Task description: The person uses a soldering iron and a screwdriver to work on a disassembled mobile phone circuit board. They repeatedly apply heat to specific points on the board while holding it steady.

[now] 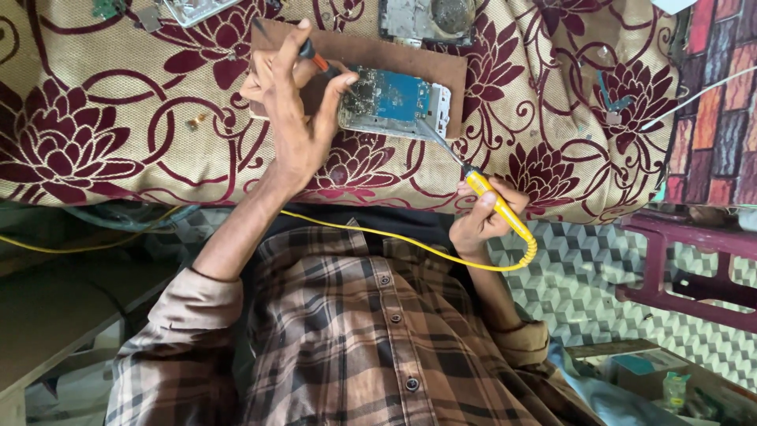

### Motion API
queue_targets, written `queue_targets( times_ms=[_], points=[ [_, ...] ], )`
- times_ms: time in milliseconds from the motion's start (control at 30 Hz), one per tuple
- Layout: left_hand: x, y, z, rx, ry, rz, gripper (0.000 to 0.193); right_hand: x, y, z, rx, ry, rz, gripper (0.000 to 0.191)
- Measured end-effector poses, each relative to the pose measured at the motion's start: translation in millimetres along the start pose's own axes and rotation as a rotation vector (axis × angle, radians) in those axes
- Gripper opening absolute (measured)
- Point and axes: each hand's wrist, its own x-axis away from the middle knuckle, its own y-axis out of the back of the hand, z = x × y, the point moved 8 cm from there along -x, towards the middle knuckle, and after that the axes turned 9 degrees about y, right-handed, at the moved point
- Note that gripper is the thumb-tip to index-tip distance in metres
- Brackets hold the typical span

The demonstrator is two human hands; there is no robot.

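An opened phone with a blue circuit board lies on a brown board on the flowered cloth. My left hand steadies the phone's left edge with its fingers while a small red-and-black tool is pinched under the thumb. My right hand grips a yellow-handled soldering iron, whose metal tip rests on the lower right part of the circuit board. The iron's yellow cord runs across my checked shirt to the left.
A second opened device and metal parts lie at the far edge of the maroon-and-cream cloth. A dark red wooden frame stands at the right over a patterned floor. A white wire crosses the brick-patterned wall.
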Motion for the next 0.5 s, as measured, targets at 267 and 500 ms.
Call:
queue_targets(
  times_ms=[267, 500],
  points=[
    [1.2, -2.3, 2.5, 0.046, -0.01, 0.008, 0.072, -2.7, 1.2, -18.2, -0.288, -0.254, -0.264, 0.027],
    [1.1, -2.4, 4.2, -0.03, -0.003, 0.001, 0.074, 7.5, 7.0, -56.2, -0.572, -0.73, -0.426, 0.046]
  ],
)
